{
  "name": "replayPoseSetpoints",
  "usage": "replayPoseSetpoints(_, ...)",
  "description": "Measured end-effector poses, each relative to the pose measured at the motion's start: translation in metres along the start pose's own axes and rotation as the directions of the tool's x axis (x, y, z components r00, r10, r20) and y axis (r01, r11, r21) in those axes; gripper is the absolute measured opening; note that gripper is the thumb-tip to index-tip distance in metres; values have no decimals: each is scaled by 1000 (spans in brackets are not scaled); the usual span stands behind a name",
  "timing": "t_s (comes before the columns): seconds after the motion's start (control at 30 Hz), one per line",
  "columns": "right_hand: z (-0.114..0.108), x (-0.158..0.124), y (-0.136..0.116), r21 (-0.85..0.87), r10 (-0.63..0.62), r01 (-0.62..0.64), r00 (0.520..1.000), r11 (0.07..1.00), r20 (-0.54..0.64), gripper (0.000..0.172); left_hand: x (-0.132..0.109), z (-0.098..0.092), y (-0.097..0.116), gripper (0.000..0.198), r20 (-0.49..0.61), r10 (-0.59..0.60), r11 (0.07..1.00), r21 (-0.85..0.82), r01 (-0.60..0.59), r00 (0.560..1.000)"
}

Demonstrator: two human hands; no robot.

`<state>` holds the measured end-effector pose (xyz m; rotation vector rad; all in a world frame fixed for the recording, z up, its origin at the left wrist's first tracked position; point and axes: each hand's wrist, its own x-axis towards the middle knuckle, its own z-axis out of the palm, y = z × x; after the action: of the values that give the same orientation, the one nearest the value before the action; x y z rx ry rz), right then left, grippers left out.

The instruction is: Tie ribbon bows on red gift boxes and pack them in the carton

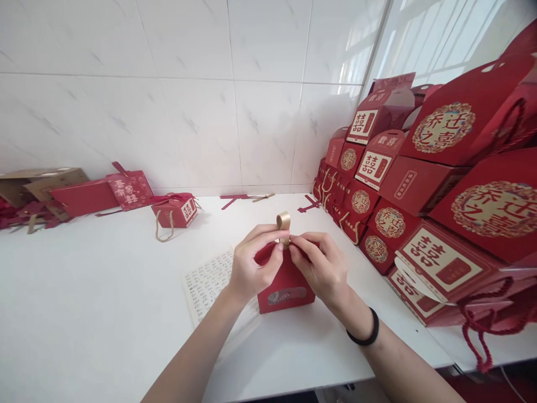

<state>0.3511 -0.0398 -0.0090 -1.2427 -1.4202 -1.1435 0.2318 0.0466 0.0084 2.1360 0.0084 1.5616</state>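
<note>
A red box with a clear oval window on its front stands on the white table. At its top, a gold ribbon rises in a loop between my hands. My left hand pinches the base of the ribbon from the left, thumb and forefinger close together. From the right, my right hand has its thumb and forefinger pressed together at the ribbon's base and the box top. The fingers partly hide the top of the box.
Stacked red gift boxes fill the right side. A small box with rope handles and red packages stand at the back left. A printed sheet lies left of the box. Ribbon pieces lie near the wall.
</note>
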Motion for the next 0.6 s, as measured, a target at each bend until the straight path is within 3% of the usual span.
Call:
replayPoseSetpoints(0.4,3,-1,2,5,13,-13,1000,1000,0,9,1,1,0,23,0,8,1000,-26,-8,1000)
replayPoseSetpoints(0.6,-12,-5,6,36,47,-48,998,998,51,10,-6,9,9,21,-25,-38,999,20,39,999)
